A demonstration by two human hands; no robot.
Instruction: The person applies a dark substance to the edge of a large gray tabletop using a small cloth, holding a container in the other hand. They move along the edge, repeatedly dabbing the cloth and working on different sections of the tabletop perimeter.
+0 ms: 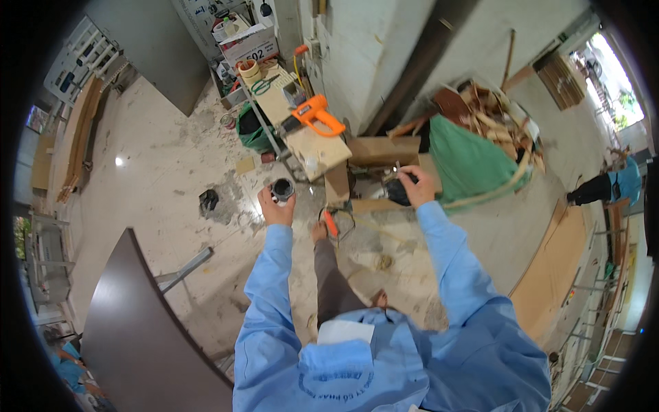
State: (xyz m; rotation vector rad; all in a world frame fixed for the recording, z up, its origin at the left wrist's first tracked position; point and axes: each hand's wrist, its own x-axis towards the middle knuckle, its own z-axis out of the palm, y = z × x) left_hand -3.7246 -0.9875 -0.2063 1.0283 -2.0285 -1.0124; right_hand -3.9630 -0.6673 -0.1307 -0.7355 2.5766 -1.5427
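Observation:
My left hand [276,208] is closed around a small round dark cup [282,189], its open mouth turned up toward me. To the right, my right hand [417,187] is raised with fingers pinched together on a thin, short stick-like piece [397,165], too small to name. Just behind those fingers is a black plastic bag [395,191], inside or beside an open cardboard box [384,150]. Ahead, between both hands, an orange heat gun [317,115] lies on a narrow wooden bench [322,152].
Tape rolls [248,69] and green-handled scissors [261,86] lie farther along the bench. A green sack of scraps [473,161] stands at right. An orange-handled tool [331,223] lies by my foot. A dark curved panel [144,329] fills the lower left. Another person [621,182] is far right.

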